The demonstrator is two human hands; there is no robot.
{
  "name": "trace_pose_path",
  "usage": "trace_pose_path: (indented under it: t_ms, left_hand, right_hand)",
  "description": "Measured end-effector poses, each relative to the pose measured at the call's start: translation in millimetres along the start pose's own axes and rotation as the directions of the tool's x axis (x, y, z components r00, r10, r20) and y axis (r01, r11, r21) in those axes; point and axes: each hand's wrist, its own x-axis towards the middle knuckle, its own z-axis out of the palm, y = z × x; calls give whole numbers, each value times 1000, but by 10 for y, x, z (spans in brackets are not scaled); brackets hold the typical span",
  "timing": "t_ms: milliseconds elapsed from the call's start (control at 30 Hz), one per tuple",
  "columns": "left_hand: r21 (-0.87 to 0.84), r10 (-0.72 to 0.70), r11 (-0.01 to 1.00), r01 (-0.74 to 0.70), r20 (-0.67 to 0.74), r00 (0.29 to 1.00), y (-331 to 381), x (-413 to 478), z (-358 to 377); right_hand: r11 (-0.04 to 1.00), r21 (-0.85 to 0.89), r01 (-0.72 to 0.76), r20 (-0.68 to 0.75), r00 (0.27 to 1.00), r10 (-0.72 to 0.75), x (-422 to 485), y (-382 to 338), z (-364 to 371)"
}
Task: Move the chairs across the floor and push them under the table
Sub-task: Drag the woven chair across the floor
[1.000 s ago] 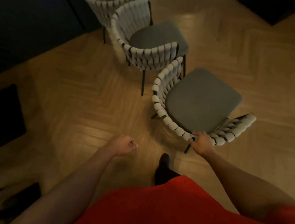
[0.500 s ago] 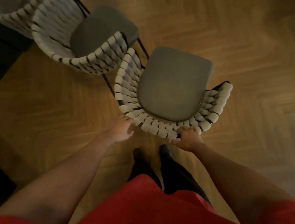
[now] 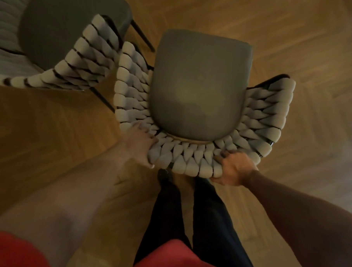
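Note:
Directly below me stands a chair (image 3: 199,86) with a grey seat cushion and a curved back woven from pale padded straps. My left hand (image 3: 139,147) grips the left part of that backrest rim, fingers curled over the straps. My right hand (image 3: 233,169) grips the rim on the right side the same way. A second chair (image 3: 60,27) of the same kind stands at the upper left, its woven back almost touching the first chair's left armrest. No table is in view.
Herringbone wooden floor (image 3: 296,47) spreads to the right and ahead of the held chair. My dark-trousered legs and feet (image 3: 168,193) stand just behind the chair back. A third woven chair back (image 3: 4,25) shows at the far left edge.
My left hand, held free in a fist a second ago, has reached the backrest and now grips it. The chair has turned its back square to me, and the view has closed in.

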Motion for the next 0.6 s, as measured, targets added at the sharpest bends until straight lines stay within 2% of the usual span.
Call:
trace_pose_path:
  t_ms: [233, 367, 500, 600]
  left_hand:
    - [-71, 109, 991, -114, -75, 991, -58, 91, 65]
    - [-78, 152, 984, -159, -90, 984, -50, 90, 62]
    - [-147, 43, 987, -58, -103, 994, 133, 159, 286]
    - [-182, -66, 983, 24, -229, 971, 490, 164, 293]
  right_hand:
    - [999, 13, 30, 1, 1000, -30, 30, 74, 17]
    - [996, 3, 87, -65, 994, -86, 4, 116, 60]
    - [993, 11, 122, -105, 987, -120, -20, 183, 142]
    - [990, -19, 139, -126, 982, -140, -76, 432, 168]
